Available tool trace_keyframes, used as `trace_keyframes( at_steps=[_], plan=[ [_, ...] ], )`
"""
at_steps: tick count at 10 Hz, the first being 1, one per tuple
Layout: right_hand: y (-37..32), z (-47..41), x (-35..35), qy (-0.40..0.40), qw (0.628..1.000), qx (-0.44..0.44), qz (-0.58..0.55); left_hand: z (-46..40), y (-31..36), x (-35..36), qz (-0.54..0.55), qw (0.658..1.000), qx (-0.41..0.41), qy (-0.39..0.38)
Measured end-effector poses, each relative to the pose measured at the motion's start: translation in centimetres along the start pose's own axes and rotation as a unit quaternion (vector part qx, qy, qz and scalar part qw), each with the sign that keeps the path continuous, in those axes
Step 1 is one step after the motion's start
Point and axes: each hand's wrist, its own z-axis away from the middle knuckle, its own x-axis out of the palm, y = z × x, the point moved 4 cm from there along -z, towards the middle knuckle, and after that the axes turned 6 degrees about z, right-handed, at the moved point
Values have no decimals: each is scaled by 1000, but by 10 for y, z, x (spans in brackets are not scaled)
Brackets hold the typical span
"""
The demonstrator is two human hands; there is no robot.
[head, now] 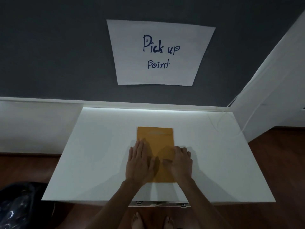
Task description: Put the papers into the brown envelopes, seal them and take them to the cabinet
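On the white cabinet top (102, 156), near its middle: one brown envelope (156, 141), lying flat, long axis running from the front edge toward the wall, flap end at the far side. Left hand (140, 164) flat on its left edge, fingers straight; right hand (180, 162) on its right edge, fingers bent at the knuckles, grip uncertain. Surroundings: dark grey wall bearing a white sign (160, 52) lettered "Pick up Point", wooden floor (24, 169), dark plastic bag (18, 205) at lower left.
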Motion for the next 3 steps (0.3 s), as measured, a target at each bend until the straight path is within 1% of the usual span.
trace_keyframes(
  at_steps=[2,3],
  plan=[
    [-1,-1,-4,-7,1000,-10,-1,8,-4,12,-23,1000,7,-10],
    [-1,-6,-11,-5,999,-11,-39,9,-3,13,-25,1000,6,-12]
  ],
)
